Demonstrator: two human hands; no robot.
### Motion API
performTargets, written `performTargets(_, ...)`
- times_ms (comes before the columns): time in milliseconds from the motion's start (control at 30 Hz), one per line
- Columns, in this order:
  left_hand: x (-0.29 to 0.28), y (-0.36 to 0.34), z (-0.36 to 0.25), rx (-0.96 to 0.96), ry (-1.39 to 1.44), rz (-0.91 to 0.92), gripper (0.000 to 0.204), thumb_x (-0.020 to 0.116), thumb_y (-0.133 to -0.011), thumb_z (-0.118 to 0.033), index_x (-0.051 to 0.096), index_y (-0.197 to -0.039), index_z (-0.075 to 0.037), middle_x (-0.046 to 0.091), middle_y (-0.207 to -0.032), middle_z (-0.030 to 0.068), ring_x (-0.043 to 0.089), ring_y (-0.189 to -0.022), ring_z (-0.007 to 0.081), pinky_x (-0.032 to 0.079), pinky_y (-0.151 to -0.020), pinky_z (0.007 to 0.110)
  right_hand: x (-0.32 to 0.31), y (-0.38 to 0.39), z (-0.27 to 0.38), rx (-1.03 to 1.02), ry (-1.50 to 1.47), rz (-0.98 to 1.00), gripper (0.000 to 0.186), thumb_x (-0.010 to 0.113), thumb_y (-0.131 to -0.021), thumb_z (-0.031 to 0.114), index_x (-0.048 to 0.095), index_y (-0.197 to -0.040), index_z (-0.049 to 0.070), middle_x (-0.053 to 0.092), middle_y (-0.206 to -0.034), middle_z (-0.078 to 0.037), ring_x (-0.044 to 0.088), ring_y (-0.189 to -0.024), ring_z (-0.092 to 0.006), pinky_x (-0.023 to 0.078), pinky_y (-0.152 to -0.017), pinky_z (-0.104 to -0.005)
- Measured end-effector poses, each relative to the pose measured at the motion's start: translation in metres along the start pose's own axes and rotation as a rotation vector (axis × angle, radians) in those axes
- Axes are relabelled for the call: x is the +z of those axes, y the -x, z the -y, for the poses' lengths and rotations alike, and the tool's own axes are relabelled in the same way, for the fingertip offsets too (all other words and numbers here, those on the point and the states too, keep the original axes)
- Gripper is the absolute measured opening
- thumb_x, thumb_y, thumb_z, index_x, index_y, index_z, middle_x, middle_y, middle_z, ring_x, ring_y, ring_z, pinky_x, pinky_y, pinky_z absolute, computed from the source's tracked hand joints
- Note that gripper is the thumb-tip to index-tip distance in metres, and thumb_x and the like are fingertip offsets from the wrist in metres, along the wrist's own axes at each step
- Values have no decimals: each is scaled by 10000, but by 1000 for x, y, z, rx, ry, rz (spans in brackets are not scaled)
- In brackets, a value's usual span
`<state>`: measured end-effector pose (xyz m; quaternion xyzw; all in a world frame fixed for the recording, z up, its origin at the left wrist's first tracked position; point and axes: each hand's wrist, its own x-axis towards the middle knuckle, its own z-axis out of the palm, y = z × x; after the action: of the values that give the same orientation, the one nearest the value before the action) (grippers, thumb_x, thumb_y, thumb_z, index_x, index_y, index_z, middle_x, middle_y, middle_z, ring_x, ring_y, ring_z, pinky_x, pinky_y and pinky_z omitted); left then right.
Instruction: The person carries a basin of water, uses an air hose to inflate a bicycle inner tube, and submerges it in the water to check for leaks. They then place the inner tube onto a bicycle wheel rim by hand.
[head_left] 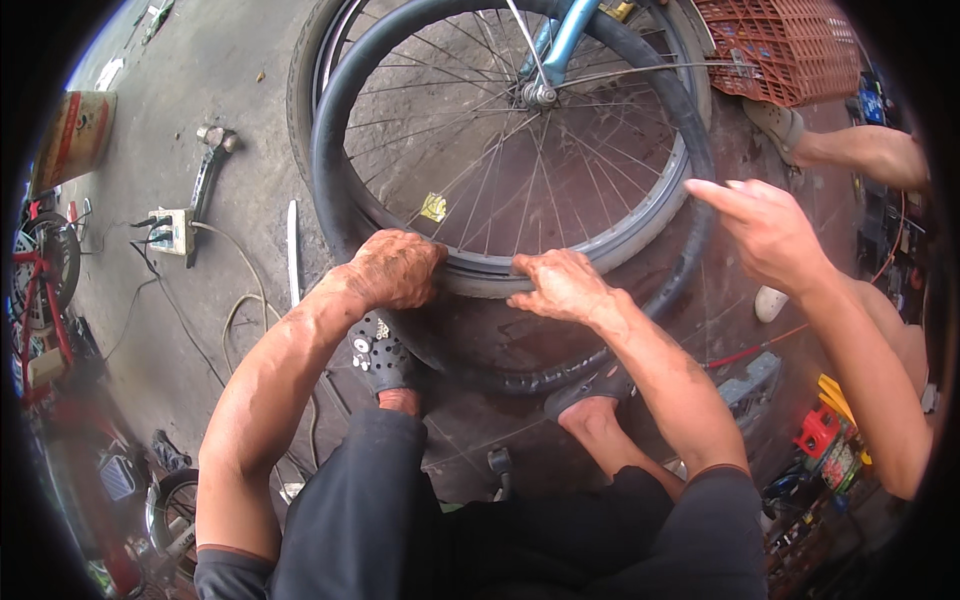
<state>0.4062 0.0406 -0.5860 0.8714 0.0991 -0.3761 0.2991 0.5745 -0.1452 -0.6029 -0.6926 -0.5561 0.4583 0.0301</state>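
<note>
While I bent over a spoked wheel (540, 96) on a blue fork (573, 42), my left fingers (422, 264) were curled over its lower left edge, close to the black tube (331, 150); I could not tell just what they gripped. My right fingers (540, 280) pinched the grey edge of the tyre (478, 285) at the bottom of the wheel. The tube looped loosely around the wheel, sagging below it near my dark clogs (378, 358). From my right, another person's hand (778, 238) pointed a finger toward the wheel's right side. On the floor (225, 60) to my left lay a hammer (212, 155), just beside a white power strip (176, 236); an orange-red basket (785, 50) was at the far right.
</note>
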Motion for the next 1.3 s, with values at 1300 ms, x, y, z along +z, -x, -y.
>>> performTargets(1300,15,-23,-21,4,-291,-13,182,603,-751,-162,717,-863,-75,718,-828,100,705,-838,248,535,-747,361,25,2,9,-4,20,-143,221,636,-717,103,603,-917,14,653,-760,-179,646,-787,-385,509,-700,-479)
